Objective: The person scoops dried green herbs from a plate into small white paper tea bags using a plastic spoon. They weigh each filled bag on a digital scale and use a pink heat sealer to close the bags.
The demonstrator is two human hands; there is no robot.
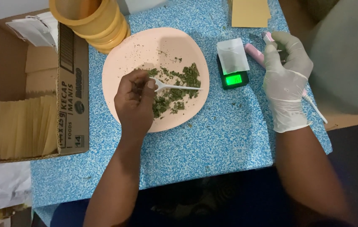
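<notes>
Fingers (pixel 145 84) pinching a white spoon (pixel 174 87) above the pink plate (pixel 124 54) on a blue-speckled table (pixel 212 138).

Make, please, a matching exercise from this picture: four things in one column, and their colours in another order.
Things:
1. plate
2. spoon in the left hand
3. glove on the right hand
4. stacked cups

Colours:
A. yellow
B. white and thin
C. pale pink
D. whitish, translucent

Pairs: 1-C, 2-B, 3-D, 4-A
</notes>
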